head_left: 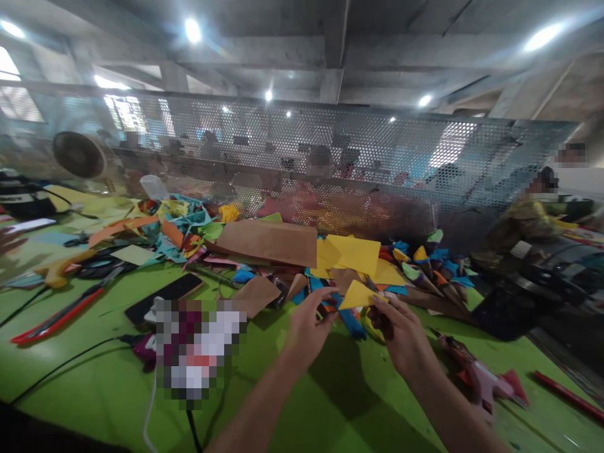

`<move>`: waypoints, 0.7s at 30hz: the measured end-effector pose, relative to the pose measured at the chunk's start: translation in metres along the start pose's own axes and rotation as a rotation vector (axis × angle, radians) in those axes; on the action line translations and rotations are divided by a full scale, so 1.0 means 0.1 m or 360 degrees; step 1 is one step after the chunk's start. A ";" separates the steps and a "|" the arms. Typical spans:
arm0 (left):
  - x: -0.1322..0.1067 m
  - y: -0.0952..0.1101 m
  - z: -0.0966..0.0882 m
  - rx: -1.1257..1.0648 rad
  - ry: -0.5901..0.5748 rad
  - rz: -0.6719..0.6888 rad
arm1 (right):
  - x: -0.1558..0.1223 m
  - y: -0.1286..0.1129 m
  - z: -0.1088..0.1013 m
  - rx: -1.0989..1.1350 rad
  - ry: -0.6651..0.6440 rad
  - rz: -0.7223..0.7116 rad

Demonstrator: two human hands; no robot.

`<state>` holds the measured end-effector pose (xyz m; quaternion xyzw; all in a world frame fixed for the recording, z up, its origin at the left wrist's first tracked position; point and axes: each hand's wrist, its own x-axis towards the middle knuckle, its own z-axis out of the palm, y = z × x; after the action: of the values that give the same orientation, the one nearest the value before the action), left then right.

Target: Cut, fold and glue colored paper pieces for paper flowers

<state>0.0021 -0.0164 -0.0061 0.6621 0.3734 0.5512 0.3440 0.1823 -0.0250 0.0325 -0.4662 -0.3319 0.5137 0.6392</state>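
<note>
Above the green table [302,402], my right hand [401,330] pinches the right end of a small yellow piece of paper [357,294], which looks folded to a point. Close to that paper's left corner is my left hand [309,324], its fingers curved and its thumb apart from them. Nothing plainly sits in the left hand. Just behind the fingers lie blue paper strips [353,324] and a stack of yellow sheets [352,251]. Brown sheets [268,242] spread to the left of the stack. Brown paper cones with coloured tips [438,277] lie at the right.
A pink glue gun [481,371] and a red stick [569,393] are at the right. On the left are a phone [165,299], a red-handled tool [61,318], cords and paper scraps [189,220]. A perforated metal panel [283,151] stands behind; a person [528,214] is at far right.
</note>
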 end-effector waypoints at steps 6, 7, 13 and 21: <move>0.00 0.06 -0.01 0.0192 0.0057 0.0389 | 0.01 0.11 -0.02 -0.0077 -0.0233 0.0189; 0.01 0.05 -0.01 0.0180 0.0087 0.0377 | 0.01 0.11 -0.02 -0.0143 -0.0265 0.0188; 0.05 0.00 -0.01 0.0003 0.0216 -0.0137 | 0.00 0.02 -0.03 -0.0622 -0.0326 -0.0319; 0.05 0.03 0.02 -0.0414 0.0043 -0.0360 | -0.03 0.09 -0.02 -0.1023 -0.0348 -0.0513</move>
<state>0.0050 -0.0132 -0.0014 0.5582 0.3757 0.5615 0.4816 0.1800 -0.0282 0.0240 -0.5272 -0.6116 0.3229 0.4937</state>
